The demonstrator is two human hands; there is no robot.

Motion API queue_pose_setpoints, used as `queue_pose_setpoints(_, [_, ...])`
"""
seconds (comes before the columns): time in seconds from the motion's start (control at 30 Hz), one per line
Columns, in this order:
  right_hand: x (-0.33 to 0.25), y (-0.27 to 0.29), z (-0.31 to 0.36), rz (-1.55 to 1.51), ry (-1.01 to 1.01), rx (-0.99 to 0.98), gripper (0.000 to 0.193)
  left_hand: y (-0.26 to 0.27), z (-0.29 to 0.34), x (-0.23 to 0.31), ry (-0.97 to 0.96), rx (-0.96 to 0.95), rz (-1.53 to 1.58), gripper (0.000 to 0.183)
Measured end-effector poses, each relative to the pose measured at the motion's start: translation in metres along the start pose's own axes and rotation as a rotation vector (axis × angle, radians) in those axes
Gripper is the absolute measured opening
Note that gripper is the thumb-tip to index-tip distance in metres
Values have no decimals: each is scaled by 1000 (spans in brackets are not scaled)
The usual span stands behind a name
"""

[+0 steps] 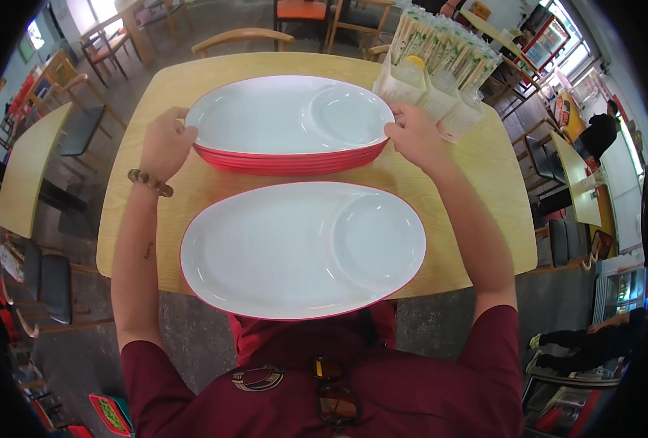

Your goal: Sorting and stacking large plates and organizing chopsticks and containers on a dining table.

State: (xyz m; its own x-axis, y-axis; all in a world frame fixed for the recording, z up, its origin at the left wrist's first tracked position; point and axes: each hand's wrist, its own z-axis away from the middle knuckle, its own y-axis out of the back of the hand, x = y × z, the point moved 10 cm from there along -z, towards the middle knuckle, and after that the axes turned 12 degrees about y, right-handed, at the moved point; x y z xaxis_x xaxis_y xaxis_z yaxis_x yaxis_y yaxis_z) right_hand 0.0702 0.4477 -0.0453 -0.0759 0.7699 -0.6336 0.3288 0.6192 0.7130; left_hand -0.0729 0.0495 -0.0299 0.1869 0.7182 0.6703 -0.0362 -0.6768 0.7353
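On the wooden table lies a stack of oval plates (258, 117), white inside with red outsides, each top showing a round section at its right end. My left hand (167, 141) grips the left rim of the top plate, thumb over the edge. At the opposite end my right hand (414, 134) pinches the right rim the same way. Both hands' fingertips under the rim are hidden, so how many plates they hold cannot be told. Nearer to me, another oval plate (265, 241) of the same kind lies by itself, its near edge reaching past the table's front edge.
A wooden table (130, 219) carries the plates. At its back right stand white holders (430, 95) with many wrapped chopsticks and a yellow-capped bottle (411, 66). Chairs (243, 36) and other tables surround it. Another person (600, 131) is at the far right.
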Motion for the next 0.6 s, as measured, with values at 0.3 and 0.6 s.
queue_pose_setpoints(0.3, [-54,53,63,-268,-38,105,31,52,77,23,-26,-5,277,25])
queue_pose_setpoints(0.6, [-58,45,169,-290,-140,38,28,49,181,14,167,-39,200,15])
